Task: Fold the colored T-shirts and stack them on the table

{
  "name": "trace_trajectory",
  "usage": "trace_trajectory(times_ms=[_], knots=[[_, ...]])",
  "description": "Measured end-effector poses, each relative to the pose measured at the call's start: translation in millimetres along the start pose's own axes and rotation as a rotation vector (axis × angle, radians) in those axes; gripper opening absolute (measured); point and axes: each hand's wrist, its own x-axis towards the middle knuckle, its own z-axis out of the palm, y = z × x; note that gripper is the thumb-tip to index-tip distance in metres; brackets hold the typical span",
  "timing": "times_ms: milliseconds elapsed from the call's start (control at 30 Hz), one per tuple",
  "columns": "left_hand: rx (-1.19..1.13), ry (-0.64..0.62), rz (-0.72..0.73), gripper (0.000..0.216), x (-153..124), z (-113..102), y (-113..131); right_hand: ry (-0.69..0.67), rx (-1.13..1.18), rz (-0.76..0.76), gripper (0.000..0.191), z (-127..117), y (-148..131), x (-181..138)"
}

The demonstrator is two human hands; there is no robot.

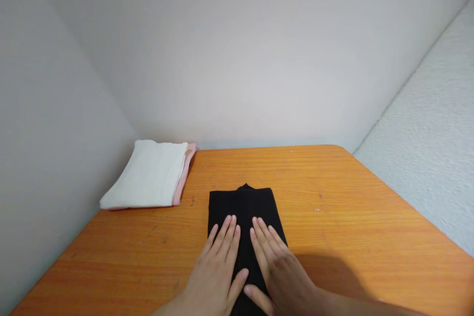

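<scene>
A folded black cloth, perhaps a garment [244,205], lies flat on the wooden table in front of me, with a small pointed bit sticking out at its far edge. My left hand [217,269] rests palm down on its left half, fingers stretched forward. On the right half lies my right hand [279,269], also palm down with fingers extended. The two thumbs point toward each other near the middle of the cloth, a small gap between them. The near end of the cloth is partly hidden by my hands and cut off by the bottom of the view.
At the table's far left, a folded white cloth [151,173] lies on or against a folded pink cloth [181,182]. The orange-brown wooden table [333,197] meets a pale wall [237,59] at the back. More wall rises along the left and right sides.
</scene>
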Motion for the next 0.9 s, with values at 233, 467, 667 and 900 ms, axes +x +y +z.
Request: trace_trajectory(times_ms=[233,467,667,900], knots=[[0.071,0.123,-0.054,0.072,0.0,52.5,-56.8,-0.201,0.166,0.151,0.088,13.8,-1.4,42.3],[-0.031,0.076,0.010,0.067,57.1,65.3,-38.4,-0.230,0.087,0.381,0.074,-18.6,34.5,22.0],[-0.208,-0.044,0.068,0.070,138.9,68.6,73.1,-0.116,-0.246,0.736,0.052,-19.7,93.2,-68.2],[-0.401,-0.109,0.051,0.076,162.4,57.7,166.1,0.007,-0.340,0.831,0.055,-24.9,131.2,-144.6]])
